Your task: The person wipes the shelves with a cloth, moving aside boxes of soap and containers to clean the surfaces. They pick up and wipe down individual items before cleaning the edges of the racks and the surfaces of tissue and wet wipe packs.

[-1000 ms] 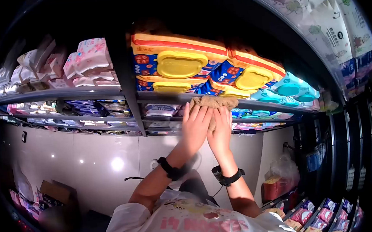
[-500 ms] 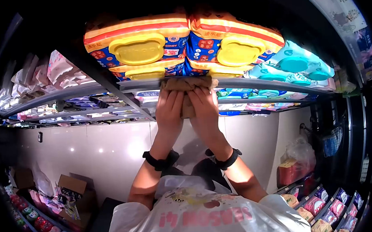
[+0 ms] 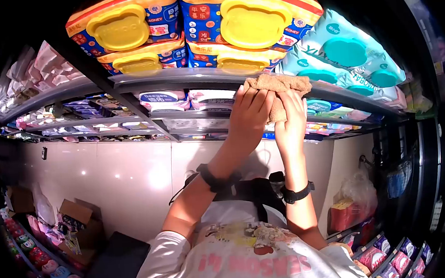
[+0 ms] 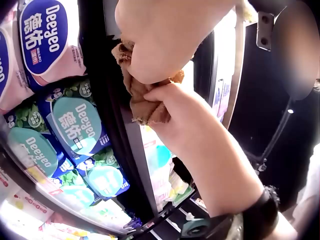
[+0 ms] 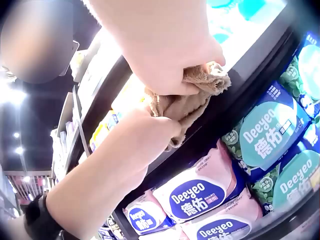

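A brown cloth (image 3: 280, 86) lies bunched over the front edge of a grey shelf (image 3: 177, 78) in the head view. My left hand (image 3: 252, 116) and right hand (image 3: 291, 118) grip it side by side, fingers over its front. In the left wrist view, my left hand (image 4: 165, 40) covers part of the cloth (image 4: 142, 102), and the right thumb touches its lower part. The right wrist view has my right hand (image 5: 165, 45) curled round the cloth (image 5: 187, 105), the left hand (image 5: 145, 135) beside it. Some fingertips are hidden in the folds.
Yellow-lidded wipe packs (image 3: 255, 23) and teal packs (image 3: 343, 53) stand on the shelf just behind the cloth. Deeyeo packs (image 5: 270, 132) fill the level below. An open carton (image 3: 78, 211) and a red bag (image 3: 349, 215) are on the floor behind.
Both hands and the cloth have moved right along the shelf edge, from below the yellow-lidded packs towards the teal ones. The head view has shifted closer to the shelf.
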Demonstrator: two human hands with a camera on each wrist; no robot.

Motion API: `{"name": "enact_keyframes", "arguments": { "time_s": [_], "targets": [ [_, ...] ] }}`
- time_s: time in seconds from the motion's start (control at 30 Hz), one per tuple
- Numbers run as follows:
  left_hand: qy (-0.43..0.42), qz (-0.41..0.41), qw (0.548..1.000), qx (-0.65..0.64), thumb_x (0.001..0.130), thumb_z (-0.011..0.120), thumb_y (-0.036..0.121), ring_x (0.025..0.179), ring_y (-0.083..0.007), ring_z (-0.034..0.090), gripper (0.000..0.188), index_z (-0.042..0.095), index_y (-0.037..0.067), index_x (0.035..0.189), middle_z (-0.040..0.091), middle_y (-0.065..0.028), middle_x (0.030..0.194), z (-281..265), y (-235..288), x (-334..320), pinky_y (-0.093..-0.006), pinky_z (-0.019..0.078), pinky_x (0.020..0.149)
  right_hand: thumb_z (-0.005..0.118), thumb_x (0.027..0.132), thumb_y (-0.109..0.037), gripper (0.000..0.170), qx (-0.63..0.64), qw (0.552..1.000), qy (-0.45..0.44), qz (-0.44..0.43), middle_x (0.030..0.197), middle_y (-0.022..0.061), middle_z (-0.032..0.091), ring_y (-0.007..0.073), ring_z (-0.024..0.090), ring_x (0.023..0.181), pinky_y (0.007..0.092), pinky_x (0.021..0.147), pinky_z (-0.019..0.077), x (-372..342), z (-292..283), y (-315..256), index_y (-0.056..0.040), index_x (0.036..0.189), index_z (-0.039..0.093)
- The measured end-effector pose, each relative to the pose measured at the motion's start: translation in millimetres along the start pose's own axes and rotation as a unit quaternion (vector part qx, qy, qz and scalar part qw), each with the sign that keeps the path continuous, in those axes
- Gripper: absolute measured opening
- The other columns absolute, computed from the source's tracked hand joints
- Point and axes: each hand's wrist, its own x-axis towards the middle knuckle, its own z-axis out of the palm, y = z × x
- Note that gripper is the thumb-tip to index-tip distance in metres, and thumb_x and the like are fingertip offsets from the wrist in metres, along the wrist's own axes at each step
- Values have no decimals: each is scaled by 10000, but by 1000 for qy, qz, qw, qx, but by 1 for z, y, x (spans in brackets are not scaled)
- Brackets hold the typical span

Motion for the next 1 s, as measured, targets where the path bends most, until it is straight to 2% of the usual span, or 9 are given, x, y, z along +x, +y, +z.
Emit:
{"name": "enact_keyframes", "arguments": {
  "time_s": [0.1, 0.2, 0.3, 0.37, 0.7, 0.77, 0.8, 0.9, 1.0],
  "targets": [
    [32, -8, 999, -17, 708, 530, 12, 1029, -289, 498, 412, 552, 34, 1119, 541, -95, 1080, 9, 0, -6, -512, 317, 987, 424, 584, 116, 502, 1, 999, 20, -29, 1134, 212, 539, 395, 443, 1150, 437, 1040, 290, -1, 4, 6, 38, 1062, 558],
    [27, -12, 1000, -2, 708, 548, 19, 1071, -314, 490, 450, 530, 65, 1156, 537, -109, 1125, 8, -7, -10, -559, 297, 978, 508, 587, 99, 500, 30, 996, 10, -79, 1118, 203, 526, 398, 450, 1104, 485, 999, 300, 1, 6, 3, 19, 1077, 559],
    [47, -26, 997, 50, 767, 530, 115, 1108, -279, 476, 392, 508, 82, 1157, 509, -88, 1152, 2, -14, -16, -531, 317, 980, 528, 569, 92, 529, 79, 989, 1, -128, 1096, 179, 521, 400, 453, 1071, 468, 952, 329, 4, 12, 2, -20, 1084, 560],
    [42, -44, 997, 43, 753, 521, 96, 1029, -310, 487, 370, 513, 68, 1122, 523, -102, 1090, -4, -10, -12, -494, 349, 936, 565, 557, 78, 573, 87, 977, 51, -189, 1116, 148, 505, 383, 462, 1063, 467, 916, 361, 3, 21, 8, -51, 1114, 540],
    [61, -117, 991, 7, 700, 523, -5, 959, -339, 493, 352, 542, 26, 1050, 530, -135, 1017, -1, 9, -4, -456, 389, 893, 611, 580, 44, 494, 64, 979, 1, -193, 1092, 104, 514, 304, 460, 1080, 424, 914, 360, 12, 13, 16, -57, 1059, 547],
    [80, -105, 990, 50, 692, 519, -27, 969, -344, 492, 357, 541, 9, 1046, 529, -142, 1018, 5, 10, -5, -443, 396, 896, 617, 576, 29, 490, 65, 978, -2, -197, 1085, 96, 512, 295, 460, 1073, 417, 908, 361, 12, 15, 18, -56, 1054, 546],
    [74, -104, 990, 57, 688, 519, -52, 977, -355, 496, 361, 548, -17, 1046, 538, -156, 1026, 4, 12, -6, -445, 401, 903, 566, 630, 42, 452, 91, 979, -17, -179, 1111, 131, 523, 325, 463, 1080, 431, 937, 362, 11, 13, 18, -52, 1073, 568],
    [75, -112, 985, 112, 649, 560, -59, 1059, -394, 500, 413, 574, -40, 1061, 553, -194, 1088, 11, 12, -12, -462, 399, 937, 591, 570, 17, 518, 103, 974, 1, -202, 1103, 126, 503, 309, 450, 1071, 426, 889, 355, 11, 14, 22, -34, 1082, 533],
    [59, -122, 981, 141, 671, 605, -13, 1080, -400, 509, 397, 583, -34, 1067, 563, -195, 1092, 17, 22, -13, -446, 407, 943, 561, 560, 37, 550, 147, 965, 19, -218, 1135, 165, 498, 341, 465, 1075, 438, 899, 372, 6, 19, 35, 16, 1108, 520]
  ]
}}
